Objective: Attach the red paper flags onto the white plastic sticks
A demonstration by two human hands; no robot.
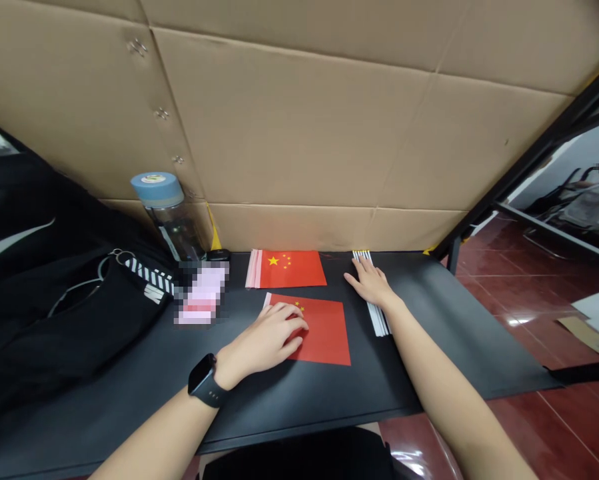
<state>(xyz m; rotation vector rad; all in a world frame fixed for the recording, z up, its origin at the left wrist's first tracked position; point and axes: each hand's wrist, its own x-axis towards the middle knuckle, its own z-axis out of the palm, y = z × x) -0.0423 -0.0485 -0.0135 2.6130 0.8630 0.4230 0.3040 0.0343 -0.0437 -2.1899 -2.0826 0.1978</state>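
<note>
We observed the left hand [266, 340] lying flat on a small red flag [324, 330] with yellow stars, its fingers pressed together and bearing on the sheet, with no pinch visible. The flag lay on the black tabletop [289, 407], close to the near edge of a second stack of flags [286, 269]. We judged the flag light, thin and soft, liable to slide and crease, and best taken by its pale hem [266, 300]. The right hand [372, 283] rested on a bundle of thin white sticks [378, 313], its fingers slightly spread and not pinching. We judged these sticks slender and fairly stiff. Among containers, we noted a clear bottle [172, 223] with a blue lid [154, 187] standing against the cardboard wall [289, 133]; its contents could not be determined. A blurred pink packet [202, 293] lay near it, beside a black fabric bag [69, 320].
</note>
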